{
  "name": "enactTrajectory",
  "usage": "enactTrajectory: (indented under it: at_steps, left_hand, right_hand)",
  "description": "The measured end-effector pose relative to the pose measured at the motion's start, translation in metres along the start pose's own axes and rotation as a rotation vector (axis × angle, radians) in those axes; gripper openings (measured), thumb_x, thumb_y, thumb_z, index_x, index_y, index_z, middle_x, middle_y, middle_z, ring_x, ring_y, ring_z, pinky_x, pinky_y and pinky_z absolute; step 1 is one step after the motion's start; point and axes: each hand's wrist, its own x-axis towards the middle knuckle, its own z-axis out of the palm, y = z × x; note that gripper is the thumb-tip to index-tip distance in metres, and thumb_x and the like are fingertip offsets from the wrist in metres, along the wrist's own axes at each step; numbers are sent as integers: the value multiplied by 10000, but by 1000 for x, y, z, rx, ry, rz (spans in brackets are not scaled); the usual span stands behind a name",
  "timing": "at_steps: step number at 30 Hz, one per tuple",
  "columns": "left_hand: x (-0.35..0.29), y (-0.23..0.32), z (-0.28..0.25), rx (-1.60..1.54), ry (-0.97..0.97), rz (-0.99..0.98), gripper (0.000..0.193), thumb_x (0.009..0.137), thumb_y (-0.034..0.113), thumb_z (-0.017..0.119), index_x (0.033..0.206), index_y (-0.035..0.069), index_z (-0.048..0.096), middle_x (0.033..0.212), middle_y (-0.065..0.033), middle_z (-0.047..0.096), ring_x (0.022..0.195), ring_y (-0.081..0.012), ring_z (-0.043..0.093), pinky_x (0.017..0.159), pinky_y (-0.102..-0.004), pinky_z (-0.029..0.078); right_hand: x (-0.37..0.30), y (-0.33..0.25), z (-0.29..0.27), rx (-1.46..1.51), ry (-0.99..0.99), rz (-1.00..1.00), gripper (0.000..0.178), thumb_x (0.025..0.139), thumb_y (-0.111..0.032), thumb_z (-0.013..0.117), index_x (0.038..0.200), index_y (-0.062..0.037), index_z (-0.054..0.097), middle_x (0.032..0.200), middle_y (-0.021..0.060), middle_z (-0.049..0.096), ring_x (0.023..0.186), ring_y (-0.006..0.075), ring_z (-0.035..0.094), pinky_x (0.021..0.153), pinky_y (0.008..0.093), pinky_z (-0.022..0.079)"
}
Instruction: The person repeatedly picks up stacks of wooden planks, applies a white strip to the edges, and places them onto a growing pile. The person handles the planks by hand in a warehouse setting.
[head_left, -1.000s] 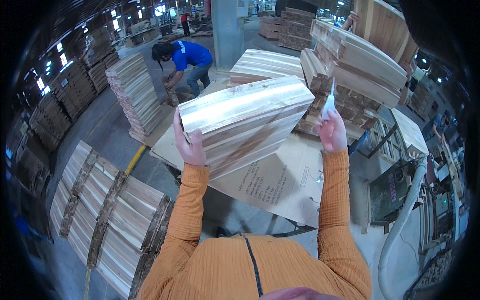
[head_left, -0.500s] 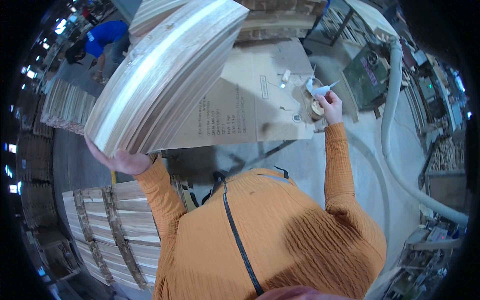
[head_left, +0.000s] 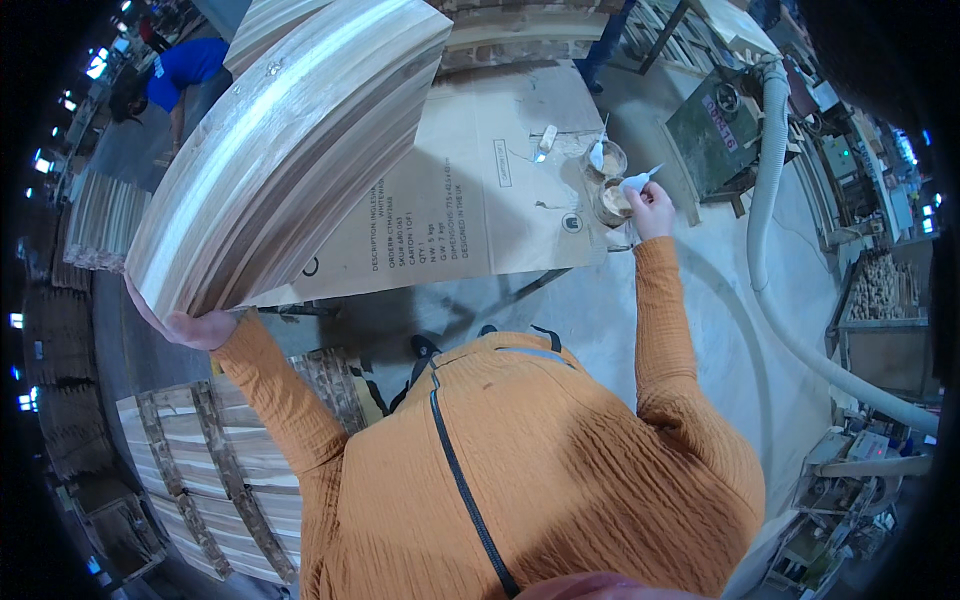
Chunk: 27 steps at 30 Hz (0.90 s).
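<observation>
The left hand point(head_left: 200, 328) is gripping a brown-striped, pale wooden panel point(head_left: 300, 140) over a tan cardboard-topped bench point(head_left: 525, 225). The right hand point(head_left: 654, 210) is pinching a white, pointed, plastic-looking applicator point(head_left: 637, 182) by a round, tan-filled tub point(head_left: 603, 211), apparently working there; the next move is likely calling for steady panel support.

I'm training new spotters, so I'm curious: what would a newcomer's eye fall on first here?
Probably the big striped wooden piece slanting across the upper left, its lower corner in the person's left hand. Next, the right hand holding a small white bottle near two round tubs at the cardboard's right end. Then the pale hose curving down the right side.
</observation>
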Motion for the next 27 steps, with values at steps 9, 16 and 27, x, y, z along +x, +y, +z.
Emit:
enactTrajectory:
  at_steps: [9, 16, 27]
  left_hand:
    - [-5, 3, -4, -46, -25, -27, 680, 888, 445, 194, 1273, -86, 371, 1210, -248, 477, 1062, -320, 544, 822, -422, 524]
    - [-15, 8, -14, -78, -12, -34, 811, 845, 573, 293, 1299, -97, 339, 1228, -245, 457, 1117, -323, 491, 926, -411, 417]
    - [-52, 36, -25, -375, 1, -203, 1001, 743, 659, 524, 1362, -66, 216, 1345, -262, 349, 1225, -346, 401, 984, -446, 381]
  right_hand:
    - [8, 1, 13, -445, 9, -100, 279, 704, -325, 666, 779, -59, 631, 843, 100, 569, 820, 269, 534, 716, 382, 429]
    - [0, 5, 19, -389, 235, -370, 339, 676, -284, 694, 937, -79, 621, 1041, 124, 564, 990, 288, 517, 828, 436, 413]
    - [1, -165, 79, 905, -427, 9, 290, 935, -228, 450, 1108, -9, 528, 1088, 86, 566, 933, 169, 560, 745, 274, 474]
